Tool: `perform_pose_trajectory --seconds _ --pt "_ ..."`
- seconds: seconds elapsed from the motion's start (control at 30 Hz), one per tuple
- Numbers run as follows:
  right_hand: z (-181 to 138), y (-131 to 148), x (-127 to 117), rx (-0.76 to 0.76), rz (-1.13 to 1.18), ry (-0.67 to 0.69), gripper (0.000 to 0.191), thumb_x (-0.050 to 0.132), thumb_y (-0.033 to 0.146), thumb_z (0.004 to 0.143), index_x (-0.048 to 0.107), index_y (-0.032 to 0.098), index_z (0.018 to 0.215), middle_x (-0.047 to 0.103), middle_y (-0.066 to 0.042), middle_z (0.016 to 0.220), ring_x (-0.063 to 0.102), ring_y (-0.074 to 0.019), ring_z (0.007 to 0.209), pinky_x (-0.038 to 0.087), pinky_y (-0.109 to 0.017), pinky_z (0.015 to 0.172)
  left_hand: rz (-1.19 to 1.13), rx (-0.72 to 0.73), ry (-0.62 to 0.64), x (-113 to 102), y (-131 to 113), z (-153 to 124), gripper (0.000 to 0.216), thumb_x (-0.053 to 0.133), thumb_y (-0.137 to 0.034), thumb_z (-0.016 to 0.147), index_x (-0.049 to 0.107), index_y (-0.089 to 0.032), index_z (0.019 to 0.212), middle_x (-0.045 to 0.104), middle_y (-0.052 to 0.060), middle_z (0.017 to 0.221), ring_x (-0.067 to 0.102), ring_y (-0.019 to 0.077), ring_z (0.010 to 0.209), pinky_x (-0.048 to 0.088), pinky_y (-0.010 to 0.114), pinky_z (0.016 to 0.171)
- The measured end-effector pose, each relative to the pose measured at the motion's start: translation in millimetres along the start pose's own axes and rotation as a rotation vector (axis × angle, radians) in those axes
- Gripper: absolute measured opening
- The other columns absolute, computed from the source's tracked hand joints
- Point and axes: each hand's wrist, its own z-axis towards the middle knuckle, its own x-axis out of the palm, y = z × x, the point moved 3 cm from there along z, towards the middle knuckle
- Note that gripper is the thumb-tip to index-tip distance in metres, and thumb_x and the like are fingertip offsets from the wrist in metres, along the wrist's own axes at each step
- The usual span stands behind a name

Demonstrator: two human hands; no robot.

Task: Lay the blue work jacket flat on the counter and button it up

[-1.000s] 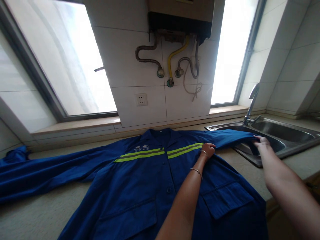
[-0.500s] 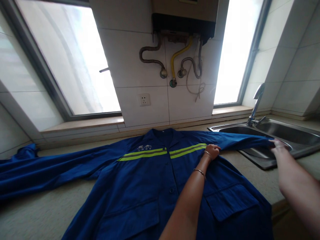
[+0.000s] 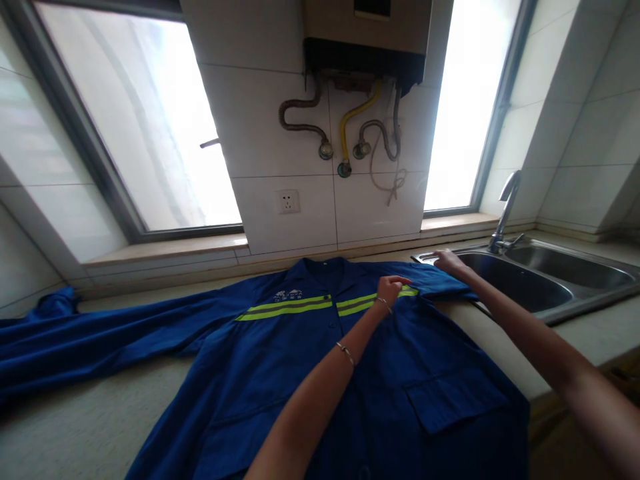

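A blue work jacket [image 3: 280,360] lies spread front up on the counter, with yellow-green reflective stripes across its chest and white lettering above one stripe. My left hand [image 3: 393,292], with bracelets on the wrist and forearm, rests at the right end of the stripe, its fingers closed on the cloth. At the upper edge of the right-hand sleeve [image 3: 440,283], near the sink, my right hand [image 3: 451,263] has its fingers closed on the fabric. The sleeve looks bunched, and its cuff cannot be made out. The other sleeve [image 3: 125,327] stretches out to the left.
A steel double sink [image 3: 595,293] with a tall faucet [image 3: 506,207] stands at the right of the counter [image 3: 100,420]. Behind are a tiled wall, a socket [image 3: 287,201], two windows and a water heater [image 3: 367,33] with hoses.
My right hand has moved left from over the sink toward the shoulder, bringing the sleeve in from the basin. My left hand has shifted slightly left and up along the stripe.
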Motion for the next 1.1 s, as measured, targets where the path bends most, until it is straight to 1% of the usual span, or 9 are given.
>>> perform_pose_trajectory --seconds 0.1,0.2,0.27,0.37,0.5,0.73,0.87,0.97,1.1 --pt "-11.0 109.3 19.1 -0.54 0.162 0.06 0.037 0.049 0.009 0.078 0.063 0.01 0.113 0.059 -0.016 0.113 0.056 -0.0202 0.105 0.04 -0.029 0.094 0.483 -0.057 -0.192 -83.3 -3.0 -7.0 0.037 0.04 -0.007 0.072 0.071 -0.014 0.091 0.069 0.006 0.087 0.06 0.0138 0.08 0.046 0.021 0.077" --pt "-42.4 201.5 45.8 -0.832 0.236 0.105 0.039 0.042 0.01 0.085 0.06 0.016 0.118 0.057 -0.01 0.121 0.051 -0.0159 0.113 0.037 -0.027 0.1 0.831 -0.2 -0.251 -149.2 12.7 -27.4 0.032 0.045 -0.011 0.074 0.069 -0.012 0.094 0.064 0.013 0.102 0.056 0.0215 0.101 0.041 0.03 0.09" --pt "-61.3 245.0 67.6 -0.953 0.259 0.112 0.039 0.039 0.011 0.087 0.057 0.013 0.121 0.053 -0.012 0.126 0.048 -0.017 0.118 0.036 -0.029 0.102 0.895 -0.285 -0.281 -172.0 32.8 -48.2 0.035 0.048 -0.016 0.075 0.064 -0.006 0.104 0.057 0.022 0.114 0.048 0.0308 0.113 0.037 0.041 0.095" --pt "-72.8 282.0 100.0 -0.983 0.252 0.108 0.038 0.039 0.012 0.089 0.055 0.008 0.123 0.051 -0.015 0.128 0.046 -0.0188 0.12 0.033 -0.033 0.104 1.018 -0.426 -0.198 -177.7 68.2 -76.9 0.055 0.044 -0.037 0.083 0.048 -0.006 0.127 0.038 0.024 0.136 0.029 0.0381 0.128 0.026 0.054 0.101" --pt "-65.0 296.6 124.1 -0.907 0.268 0.123 0.034 0.039 0.013 0.091 0.057 0.006 0.119 0.057 -0.016 0.12 0.048 -0.0192 0.118 0.032 -0.034 0.103 1.115 -0.468 -0.029 -170.8 97.2 -91.3 0.069 0.022 -0.053 0.088 0.027 -0.013 0.143 0.013 0.014 0.15 0.008 0.0353 0.137 0.009 0.054 0.108" --pt "-59.1 292.5 113.7 -0.804 0.409 0.14 0.026 0.045 0.016 0.09 0.066 0.014 0.105 0.064 -0.009 0.106 0.053 -0.0162 0.106 0.036 -0.029 0.096 1.12 -0.426 -0.031 -169.7 97.0 -95.0 0.068 0.022 -0.054 0.088 0.027 -0.014 0.143 0.014 0.015 0.15 0.008 0.0367 0.137 0.01 0.056 0.107" --pt "-63.1 290.5 102.6 -0.669 0.367 0.1 0.021 0.052 0.022 0.087 0.068 0.015 0.099 0.061 -0.011 0.108 0.05 -0.0196 0.107 0.035 -0.033 0.096 1.092 -0.319 -0.112 -174.0 85.7 -97.2 0.052 0.031 -0.044 0.09 0.047 -0.017 0.132 0.034 0.016 0.142 0.026 0.0349 0.132 0.022 0.05 0.105" --pt "-59.1 290.1 98.7 -0.464 0.357 0.226 0.024 0.059 0.023 0.081 0.066 0.015 0.103 0.061 -0.011 0.108 0.052 -0.0204 0.105 0.039 -0.03 0.089 0.957 -0.301 -0.124 -186.3 80.8 -87.0 0.038 0.037 -0.03 0.09 0.063 -0.016 0.112 0.054 0.014 0.124 0.045 0.0258 0.119 0.033 0.035 0.1" --pt "-51.2 296.6 98.6 -0.361 0.347 0.424 0.023 0.062 0.027 0.075 0.068 0.01 0.088 0.067 -0.01 0.08 0.064 -0.0176 0.072 0.046 -0.022 0.065 0.85 -0.411 -0.065 -201.4 87.9 -62.5 0.028 0.048 -0.026 0.086 0.07 -0.015 0.1 0.068 0.007 0.099 0.06 0.0178 0.095 0.044 0.022 0.081"
